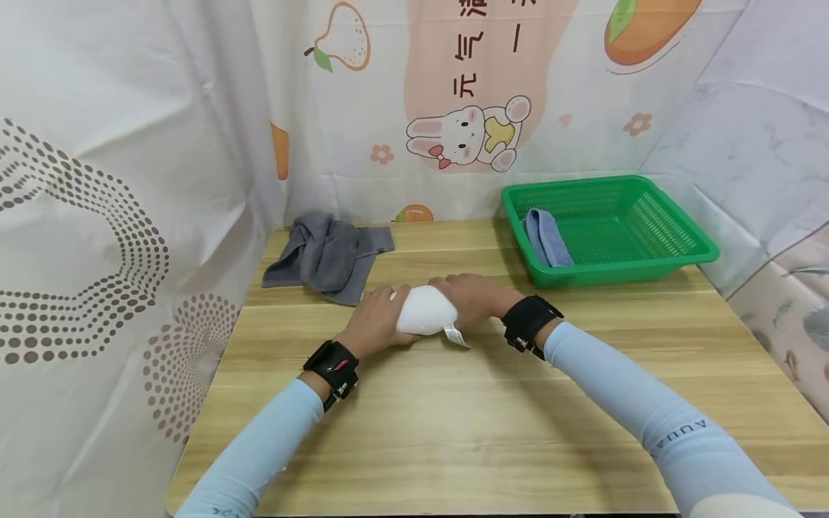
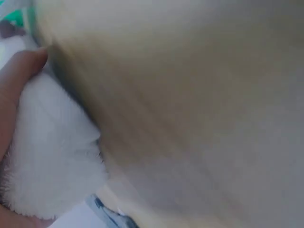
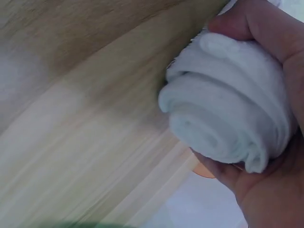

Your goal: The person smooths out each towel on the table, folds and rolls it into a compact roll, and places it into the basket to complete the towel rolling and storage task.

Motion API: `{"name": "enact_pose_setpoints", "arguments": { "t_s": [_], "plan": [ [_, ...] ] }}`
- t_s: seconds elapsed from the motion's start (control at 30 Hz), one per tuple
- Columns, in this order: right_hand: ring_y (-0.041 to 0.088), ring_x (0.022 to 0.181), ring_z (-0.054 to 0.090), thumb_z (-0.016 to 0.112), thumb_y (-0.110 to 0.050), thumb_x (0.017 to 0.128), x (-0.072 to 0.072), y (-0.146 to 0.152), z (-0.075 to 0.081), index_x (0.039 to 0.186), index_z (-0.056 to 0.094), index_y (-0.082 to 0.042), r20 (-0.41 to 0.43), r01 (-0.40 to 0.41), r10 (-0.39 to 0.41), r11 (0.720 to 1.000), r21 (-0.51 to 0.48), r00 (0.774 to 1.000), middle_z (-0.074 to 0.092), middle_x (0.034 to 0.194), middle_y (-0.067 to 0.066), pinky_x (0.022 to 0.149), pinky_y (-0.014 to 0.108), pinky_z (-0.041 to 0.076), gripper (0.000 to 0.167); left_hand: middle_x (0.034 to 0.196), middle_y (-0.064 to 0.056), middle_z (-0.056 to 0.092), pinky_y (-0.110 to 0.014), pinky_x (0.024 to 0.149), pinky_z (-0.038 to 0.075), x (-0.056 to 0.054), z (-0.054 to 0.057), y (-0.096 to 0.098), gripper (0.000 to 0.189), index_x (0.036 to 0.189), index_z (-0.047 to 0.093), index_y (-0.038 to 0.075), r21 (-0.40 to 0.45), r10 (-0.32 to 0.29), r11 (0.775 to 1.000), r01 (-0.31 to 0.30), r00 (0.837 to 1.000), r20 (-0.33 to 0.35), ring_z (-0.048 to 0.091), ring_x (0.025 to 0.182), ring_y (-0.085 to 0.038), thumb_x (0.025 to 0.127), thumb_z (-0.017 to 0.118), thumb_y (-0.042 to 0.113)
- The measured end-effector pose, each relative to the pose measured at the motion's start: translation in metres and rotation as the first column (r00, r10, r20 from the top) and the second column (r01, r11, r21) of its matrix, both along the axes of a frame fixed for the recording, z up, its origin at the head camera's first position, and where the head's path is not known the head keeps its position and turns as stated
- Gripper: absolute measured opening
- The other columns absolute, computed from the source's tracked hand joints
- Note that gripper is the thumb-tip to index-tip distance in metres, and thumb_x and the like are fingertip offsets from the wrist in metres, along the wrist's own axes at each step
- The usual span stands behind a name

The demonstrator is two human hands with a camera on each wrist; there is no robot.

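A white rolled-up towel (image 1: 426, 311) is held between both hands over the middle of the table, a small white label (image 1: 455, 335) hanging from its near side. My left hand (image 1: 378, 320) grips its left end, the thumb on the near side. Around its right end curls my right hand (image 1: 476, 295). The fluffy side of the towel (image 2: 52, 142) fills the left part of the left wrist view. In the right wrist view, the spiral end of the towel (image 3: 223, 104) shows within the grip of thumb and fingers.
A crumpled dark grey towel (image 1: 330, 255) lies at the back left of the wooden table (image 1: 421, 432). At the back right stands a green basket (image 1: 622, 270) with a folded blue-grey cloth (image 1: 547, 237) at its left side. Printed curtains (image 1: 350, 144) hang behind the table.
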State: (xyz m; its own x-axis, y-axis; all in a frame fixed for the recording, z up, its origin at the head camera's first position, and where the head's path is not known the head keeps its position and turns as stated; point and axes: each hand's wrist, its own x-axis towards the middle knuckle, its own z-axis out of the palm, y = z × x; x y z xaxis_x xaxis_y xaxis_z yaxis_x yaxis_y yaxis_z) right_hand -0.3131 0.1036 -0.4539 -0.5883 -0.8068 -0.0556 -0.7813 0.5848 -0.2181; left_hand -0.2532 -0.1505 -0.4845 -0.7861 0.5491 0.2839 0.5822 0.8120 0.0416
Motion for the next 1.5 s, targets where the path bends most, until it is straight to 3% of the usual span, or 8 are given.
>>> {"name": "enact_pose_setpoints", "arguments": {
  "t_s": [0.3,0.5,0.67,0.93,1.07,1.23,1.33,1.5],
  "plan": [
    [0.032,0.115,0.054,0.08,-0.045,0.084,0.012,0.01,-0.022,0.151,0.04,-0.012,-0.28,0.07,-0.071,0.997,-0.014,0.957,0.055,0.127,0.012,0.099,0.05,0.047,0.084,0.108,-0.015,0.067,-0.044,0.078,0.056,-0.014,0.005,-0.003,0.086,0.14,0.051,0.006,0.064,-0.056,0.997,0.045,0.982,0.179,0.066,0.093,-0.029,0.075,0.087,0.05],
    [0.032,0.105,0.059,0.088,-0.029,0.077,0.012,0.007,-0.019,0.148,0.042,-0.007,-0.229,0.055,-0.072,0.995,-0.081,0.971,0.058,0.117,0.015,0.091,0.047,0.053,0.088,0.108,-0.017,0.066,-0.046,0.079,0.056,-0.019,0.013,-0.006,0.087,0.138,0.049,0.004,0.043,-0.05,0.998,0.039,0.961,0.274,0.066,0.094,-0.032,0.072,0.09,0.042],
    [0.03,0.098,0.062,0.087,-0.037,0.077,0.006,0.002,-0.012,0.143,0.048,-0.006,-0.098,0.075,-0.08,0.996,-0.052,0.992,0.062,0.111,0.014,0.087,0.045,0.054,0.082,0.111,-0.018,0.064,-0.047,0.08,0.055,-0.019,0.019,-0.008,0.088,0.139,0.048,0.004,0.033,-0.043,0.999,0.034,0.936,0.35,0.065,0.097,-0.032,0.072,0.091,0.041],
    [0.026,0.099,0.065,0.086,-0.047,0.075,-0.005,-0.002,0.002,0.136,0.053,-0.003,0.136,0.047,-0.045,0.999,-0.01,0.99,0.066,0.115,0.011,0.088,0.042,0.054,0.082,0.107,-0.017,0.064,-0.045,0.073,0.056,-0.011,0.008,-0.007,0.096,0.133,0.057,0.002,-0.009,0.003,1.0,-0.002,0.993,0.116,0.064,0.093,-0.031,0.069,0.084,0.069],
    [0.024,0.101,0.064,0.087,-0.046,0.074,-0.005,0.001,0.005,0.134,0.056,-0.003,0.191,0.056,-0.053,0.998,-0.009,0.98,0.065,0.118,0.008,0.088,0.042,0.053,0.08,0.103,-0.017,0.067,-0.045,0.067,0.058,-0.008,0.005,-0.005,0.097,0.137,0.055,0.004,-0.011,-0.026,1.0,0.026,0.999,0.044,0.067,0.089,-0.031,0.069,0.084,0.067],
    [0.032,0.113,0.06,0.084,-0.053,0.076,0.01,0.0,0.003,0.139,0.053,-0.006,-0.016,0.078,-0.077,0.993,0.089,0.997,0.062,0.126,0.012,0.096,0.052,0.049,0.085,0.106,-0.013,0.068,-0.044,0.071,0.057,-0.01,0.009,-0.004,0.092,0.139,0.055,0.01,-0.035,-0.026,0.999,0.031,0.991,0.134,0.067,0.093,-0.028,0.07,0.085,0.064],
    [0.037,0.124,0.054,0.079,-0.053,0.082,0.019,-0.004,-0.001,0.146,0.047,-0.005,-0.198,0.059,-0.029,0.988,0.144,0.98,0.058,0.134,0.016,0.103,0.057,0.044,0.087,0.106,-0.011,0.069,-0.043,0.072,0.057,-0.012,0.011,-0.004,0.088,0.138,0.055,0.01,-0.046,-0.023,0.998,0.032,0.982,0.188,0.067,0.093,-0.028,0.072,0.085,0.059],
    [0.033,0.116,0.06,0.081,-0.05,0.082,0.024,-0.008,-0.011,0.147,0.045,-0.004,-0.239,0.039,-0.031,0.999,0.027,0.97,0.062,0.125,0.015,0.101,0.05,0.048,0.087,0.103,-0.01,0.068,-0.042,0.072,0.056,-0.013,0.013,-0.007,0.081,0.133,0.055,0.009,-0.036,-0.042,0.998,0.052,0.973,0.225,0.066,0.089,-0.026,0.073,0.085,0.053]
  ]
}}
